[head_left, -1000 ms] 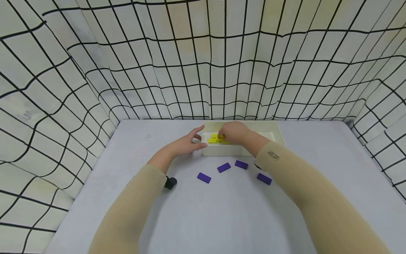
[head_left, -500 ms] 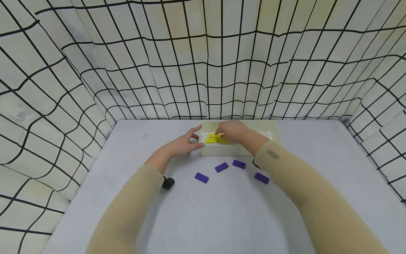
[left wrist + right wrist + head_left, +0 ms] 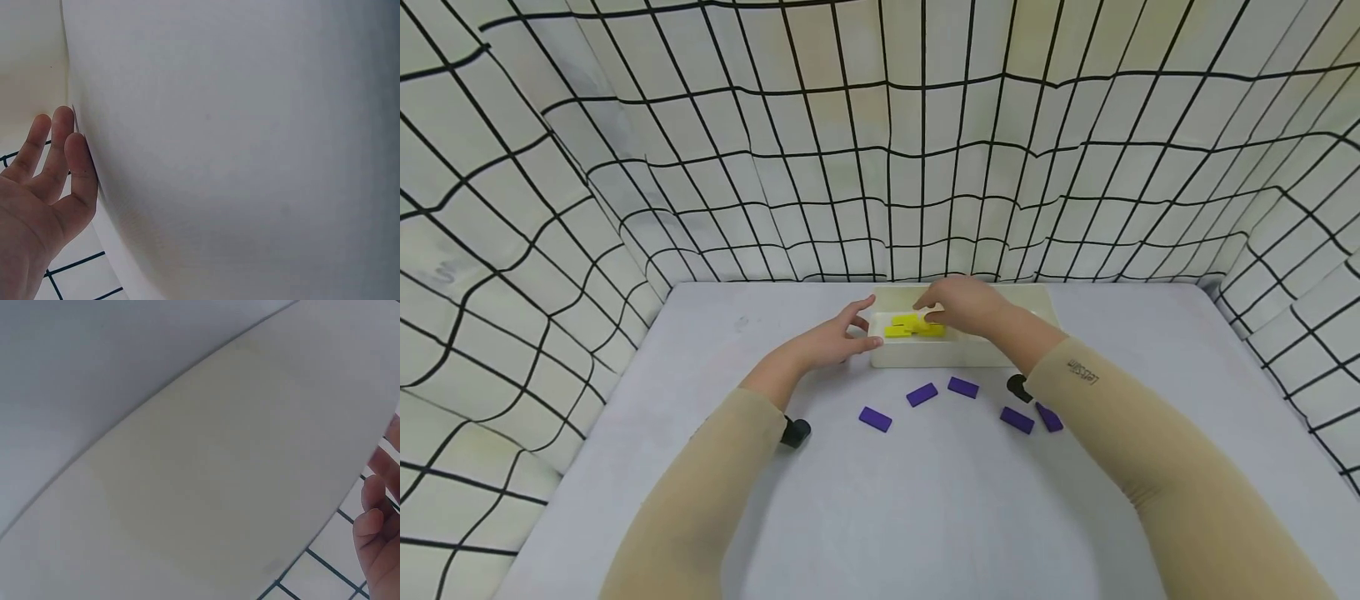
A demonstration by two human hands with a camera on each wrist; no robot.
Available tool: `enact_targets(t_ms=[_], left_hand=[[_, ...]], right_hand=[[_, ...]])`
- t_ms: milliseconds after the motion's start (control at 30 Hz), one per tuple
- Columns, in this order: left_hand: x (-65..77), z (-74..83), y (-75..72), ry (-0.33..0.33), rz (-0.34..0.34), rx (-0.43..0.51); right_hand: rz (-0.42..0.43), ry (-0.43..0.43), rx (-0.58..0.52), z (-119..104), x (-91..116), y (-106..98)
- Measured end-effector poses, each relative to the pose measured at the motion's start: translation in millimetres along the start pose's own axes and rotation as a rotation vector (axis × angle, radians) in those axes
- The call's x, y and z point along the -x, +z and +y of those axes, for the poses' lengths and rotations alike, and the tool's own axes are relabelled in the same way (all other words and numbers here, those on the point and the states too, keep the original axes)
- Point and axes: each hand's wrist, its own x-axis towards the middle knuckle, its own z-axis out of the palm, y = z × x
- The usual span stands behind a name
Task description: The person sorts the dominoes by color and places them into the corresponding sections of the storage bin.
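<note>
Several flat yellow blocks (image 3: 898, 332) lie in a loose pile at the left end of a long white box (image 3: 940, 357) in the head view. My right hand (image 3: 962, 302) hovers over that pile, thumb and index finger apart, the fingertips just above the yellow. At the box's left end, my left hand (image 3: 831, 340) has its fingers spread, the thumb at the near corner. In the left wrist view, the left fingers (image 3: 76, 153) stand beside the box wall. The right fingers (image 3: 369, 523) look loosely bent in the right wrist view, where the box wall hides the blocks.
Several purple blocks lie scattered on the white table (image 3: 880, 517) in front of the box, among them one purple block (image 3: 876, 419) on the left and another (image 3: 1017, 420) near the right sleeve. A black grid net (image 3: 925, 158) over white walls closes off the back and sides.
My right hand has lifted and shifted slightly right from the yellow pile, its fingers parting. Its sleeve has moved right, uncovering another purple block. The left hand has stayed at the box end.
</note>
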Motion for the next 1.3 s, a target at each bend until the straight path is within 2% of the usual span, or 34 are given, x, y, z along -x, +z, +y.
enact_targets(t_ms=[333,667,867,1000,1300], left_hand=[[0.0,0.3,0.1,-0.007,0.008,-0.004],[-0.8,-0.5,0.0,-0.012,0.002,-0.004],[-2.1,-0.8,1.2,-0.008,0.010,-0.003],[-2.7,-0.9,1.5,-0.008,0.005,0.002],[-2.3,-1.5,1.6,-0.008,0.004,0.002]], right_hand=[[0.056,-0.012,0.023,10,33,-10],[0.086,0.007,0.018,23,79,-11],[0.076,0.033,0.015,28,107,-5],[0.037,0.057,-0.004,34,126,2],[-0.012,0.060,-0.039,51,164,26]])
